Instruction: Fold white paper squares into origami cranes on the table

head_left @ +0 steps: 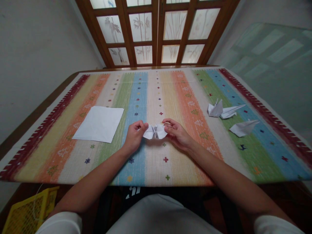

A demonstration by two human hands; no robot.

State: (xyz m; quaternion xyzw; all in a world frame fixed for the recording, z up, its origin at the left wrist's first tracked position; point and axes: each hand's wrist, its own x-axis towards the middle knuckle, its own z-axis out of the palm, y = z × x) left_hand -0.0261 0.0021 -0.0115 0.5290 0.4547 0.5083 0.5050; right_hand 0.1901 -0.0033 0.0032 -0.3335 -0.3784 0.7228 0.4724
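Observation:
Between my two hands a small folded white paper figure (155, 131), its two sides spread like wings, is held just over the table's near middle. My left hand (134, 135) pinches its left side between thumb and curled fingers. On the other side, my right hand (177, 132) grips the right edge with thumb and fingers. To the left lies a stack of square white paper sheets (98, 124). Over on the right sit three folded paper cranes: one upright (215, 108), one beside it (230, 111), and one nearer to me (243, 128).
A striped, patterned tablecloth (156, 97) covers the table. Beyond its far edge stand wooden doors (156, 32) with frosted panes. A glass panel (275, 74) leans at the right wall. A yellow plastic basket (30, 211) is low at the left.

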